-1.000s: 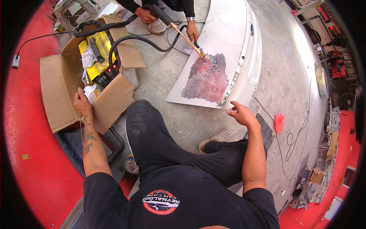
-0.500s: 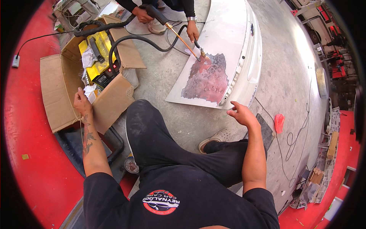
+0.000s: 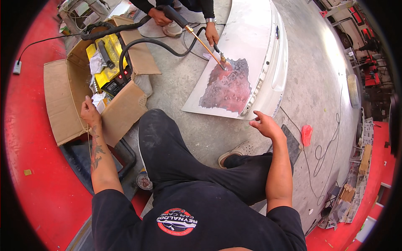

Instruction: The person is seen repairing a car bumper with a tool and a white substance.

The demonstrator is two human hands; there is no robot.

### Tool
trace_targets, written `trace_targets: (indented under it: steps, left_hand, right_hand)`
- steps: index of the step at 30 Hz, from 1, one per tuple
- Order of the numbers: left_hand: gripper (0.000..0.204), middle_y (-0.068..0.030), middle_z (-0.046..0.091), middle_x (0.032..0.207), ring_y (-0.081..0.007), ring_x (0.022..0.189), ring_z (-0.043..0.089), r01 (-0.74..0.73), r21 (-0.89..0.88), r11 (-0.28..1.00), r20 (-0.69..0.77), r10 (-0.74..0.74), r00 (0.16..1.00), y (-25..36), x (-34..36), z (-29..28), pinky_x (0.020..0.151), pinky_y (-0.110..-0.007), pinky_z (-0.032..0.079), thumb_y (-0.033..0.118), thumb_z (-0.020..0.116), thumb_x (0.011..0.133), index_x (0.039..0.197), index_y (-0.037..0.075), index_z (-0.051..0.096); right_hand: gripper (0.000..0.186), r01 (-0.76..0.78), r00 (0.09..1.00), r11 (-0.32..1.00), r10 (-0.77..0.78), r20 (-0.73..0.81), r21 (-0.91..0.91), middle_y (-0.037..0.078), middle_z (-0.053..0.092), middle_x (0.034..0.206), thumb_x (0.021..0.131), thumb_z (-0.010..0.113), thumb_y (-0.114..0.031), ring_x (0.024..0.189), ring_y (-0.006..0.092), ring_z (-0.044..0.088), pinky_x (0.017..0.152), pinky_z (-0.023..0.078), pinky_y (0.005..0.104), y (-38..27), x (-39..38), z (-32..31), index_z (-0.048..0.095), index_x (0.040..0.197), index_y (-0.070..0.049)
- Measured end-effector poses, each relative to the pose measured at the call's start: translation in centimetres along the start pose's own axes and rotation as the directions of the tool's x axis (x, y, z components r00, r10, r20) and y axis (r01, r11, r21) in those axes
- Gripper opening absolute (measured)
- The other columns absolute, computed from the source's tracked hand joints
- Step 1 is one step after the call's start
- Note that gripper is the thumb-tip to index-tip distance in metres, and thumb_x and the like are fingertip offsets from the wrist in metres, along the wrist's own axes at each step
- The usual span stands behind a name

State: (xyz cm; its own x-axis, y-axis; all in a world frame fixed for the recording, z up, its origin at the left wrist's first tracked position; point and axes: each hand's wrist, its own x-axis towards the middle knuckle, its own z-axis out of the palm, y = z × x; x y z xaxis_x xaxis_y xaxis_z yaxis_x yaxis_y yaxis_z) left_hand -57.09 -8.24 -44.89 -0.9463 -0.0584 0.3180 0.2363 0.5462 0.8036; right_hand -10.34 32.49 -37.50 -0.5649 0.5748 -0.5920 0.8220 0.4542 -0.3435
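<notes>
Since carton flaps (image 3: 57,102) splay outward, black hose (image 3: 147,41) exits freely; my left hand (image 3: 90,113) curls beside, can't tell its grip; my right hand (image 3: 268,126) hangs half-open, empty, near white panel (image 3: 247,33).

The left hand (image 3: 90,113) is by a carton (image 3: 58,100) — right hand (image 3: 266,125) near a white panel (image 3: 247,42).

- Head view: wide fisheye, left one of a head-worn pair; upright, unmirrored.
- Facing: steeply down and forward, over the wearer's black shirt (image 3: 226,213) to the concrete floor (image 3: 310,75).
- Range: shirt nearest; left hand (image 3: 90,113) and right hand (image 3: 265,125) farther out; co-worker's sleeve (image 3: 206,8) at far edge.
- Span: red surface (image 3: 33,125), left, to tyre (image 3: 354,91), right; edges bowed.
</notes>
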Motion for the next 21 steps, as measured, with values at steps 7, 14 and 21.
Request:
trace_targets:
  steps: [7, 14, 21]
  left_hand:
    - [0.045, 0.0000, 0.049, 0.057, -0.0093, 0.056, 0.044, -0.009, 0.002, 1.000, -0.009, 0.009, 1.000, 0.48, -0.18, 0.03, 0.054, -0.026, 0.037, 0.041, 0.055, 0.090, 0.077, -0.001, 0.064]
    - [0.045, -0.0001, 0.048, 0.057, -0.0096, 0.055, 0.044, 0.008, -0.004, 1.000, -0.002, -0.008, 1.000, 0.16, -0.03, -0.01, 0.054, -0.027, 0.038, 0.041, 0.054, 0.090, 0.077, -0.001, 0.064]
    - [0.045, -0.0004, 0.048, 0.057, -0.0098, 0.055, 0.044, -0.015, 0.019, 1.000, -0.020, 0.016, 1.000, 0.73, -0.23, 0.06, 0.054, -0.027, 0.038, 0.041, 0.054, 0.090, 0.078, -0.001, 0.064]
  right_hand:
    - [0.058, -0.002, 1.000, 1.000, 0.002, 0.007, 0.008, 0.024, 0.059, 0.111, 0.083, 0.064, -0.034, 0.107, 0.0361, 0.056, 0.090, 0.044, 0.0403, 0.09, 0.05, -0.01, 0.046, 0.128, -0.001]
    - [0.058, -0.003, 1.000, 1.000, 0.002, 0.009, 0.007, 0.024, 0.059, 0.111, 0.083, 0.064, -0.033, 0.107, 0.0358, 0.056, 0.090, 0.044, 0.0401, -0.02, 0.02, -0.06, 0.046, 0.128, -0.001]
    - [0.058, 0.000, 1.000, 1.000, -0.001, 0.005, 0.009, 0.024, 0.059, 0.111, 0.082, 0.064, -0.033, 0.107, 0.0357, 0.056, 0.089, 0.044, 0.0400, 0.00, 0.01, -0.05, 0.046, 0.127, 0.000]
